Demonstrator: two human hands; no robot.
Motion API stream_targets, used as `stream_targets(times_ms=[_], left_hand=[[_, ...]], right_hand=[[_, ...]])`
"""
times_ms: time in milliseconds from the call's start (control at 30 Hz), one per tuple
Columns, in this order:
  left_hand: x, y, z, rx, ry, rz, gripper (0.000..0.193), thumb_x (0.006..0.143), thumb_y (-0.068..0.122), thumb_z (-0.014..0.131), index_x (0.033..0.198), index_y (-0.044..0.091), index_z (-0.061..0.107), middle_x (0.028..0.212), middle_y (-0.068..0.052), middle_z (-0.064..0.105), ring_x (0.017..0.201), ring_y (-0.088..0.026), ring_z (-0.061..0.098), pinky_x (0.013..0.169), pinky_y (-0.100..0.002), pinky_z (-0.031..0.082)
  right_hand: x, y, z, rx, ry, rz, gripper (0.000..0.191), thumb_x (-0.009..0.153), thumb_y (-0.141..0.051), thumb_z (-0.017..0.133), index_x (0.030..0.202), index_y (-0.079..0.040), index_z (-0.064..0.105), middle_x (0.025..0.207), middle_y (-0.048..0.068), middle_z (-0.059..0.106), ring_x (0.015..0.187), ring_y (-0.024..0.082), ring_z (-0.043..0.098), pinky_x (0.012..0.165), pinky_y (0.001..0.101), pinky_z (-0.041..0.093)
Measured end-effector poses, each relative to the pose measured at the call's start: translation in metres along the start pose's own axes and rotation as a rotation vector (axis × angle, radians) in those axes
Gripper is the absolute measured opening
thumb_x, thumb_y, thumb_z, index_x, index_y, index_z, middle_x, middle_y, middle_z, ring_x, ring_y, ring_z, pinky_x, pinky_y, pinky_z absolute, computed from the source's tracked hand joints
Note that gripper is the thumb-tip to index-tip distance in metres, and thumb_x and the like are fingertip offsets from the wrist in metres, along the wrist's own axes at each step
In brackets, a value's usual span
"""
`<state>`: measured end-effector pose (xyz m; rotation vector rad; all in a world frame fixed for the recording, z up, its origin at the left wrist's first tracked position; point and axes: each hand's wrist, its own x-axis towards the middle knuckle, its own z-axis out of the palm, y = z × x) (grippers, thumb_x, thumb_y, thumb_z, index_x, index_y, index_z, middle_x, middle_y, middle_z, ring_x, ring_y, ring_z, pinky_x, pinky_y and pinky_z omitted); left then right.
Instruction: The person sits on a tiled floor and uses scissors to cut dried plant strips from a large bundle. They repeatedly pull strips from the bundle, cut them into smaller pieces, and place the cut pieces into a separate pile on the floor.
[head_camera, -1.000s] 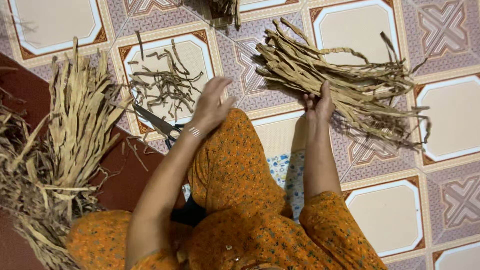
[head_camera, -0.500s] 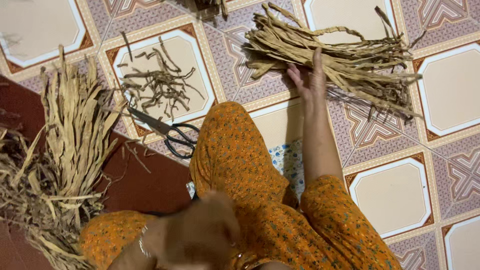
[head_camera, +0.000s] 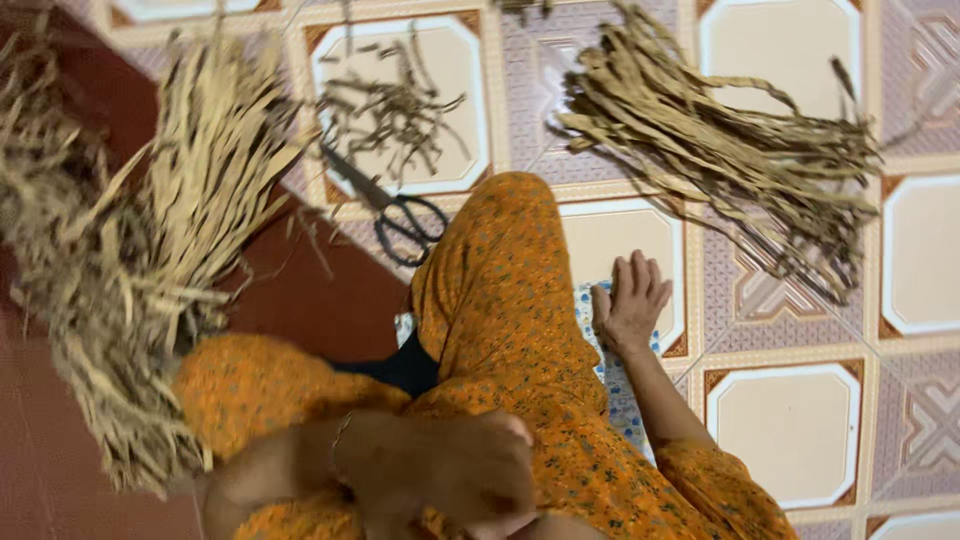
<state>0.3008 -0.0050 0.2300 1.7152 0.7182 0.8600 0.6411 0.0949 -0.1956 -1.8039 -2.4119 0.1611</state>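
My right hand (head_camera: 630, 300) lies flat on the tiled floor beside my raised knee (head_camera: 490, 270) in orange patterned cloth. Its fingers are spread and it holds nothing. It is well short of the bundle of long dried leaf strips (head_camera: 720, 150) at the upper right. My left hand (head_camera: 450, 470) is low over my lap, blurred, with the fingers curled inward. Whether it holds anything is unclear. Black-handled scissors (head_camera: 400, 215) lie on the floor just beyond the knee.
A big heap of pale dried straw-like strips (head_camera: 150, 250) fills the left side over a dark red floor area. Short dark trimmed pieces (head_camera: 395, 110) are scattered on a cream tile (head_camera: 460, 70) past the scissors. Patterned tiles (head_camera: 790, 430) extend to the right.
My right hand has come off the bundle of strips and drawn back to the floor by my knee. My left hand left the scissors area earlier and stays at my lap.
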Motion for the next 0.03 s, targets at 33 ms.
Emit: stream_targets(times_ms=[33], left_hand=[[0.0015, -0.0163, -0.0026, 0.010, 0.033, -0.013, 0.010, 0.083, 0.020, 0.073, 0.090, 0.016, 0.067, 0.102, -0.004, 0.068, 0.099, -0.021, 0.065, 0.086, -0.038, 0.053]], right_hand=[[0.0038, -0.0001, 0.0009, 0.018, -0.017, 0.019, 0.055, 0.097, -0.038, 0.060, 0.138, -0.003, 0.052, 0.156, 0.022, 0.036, 0.147, 0.038, 0.026, 0.120, 0.0664, 0.013]])
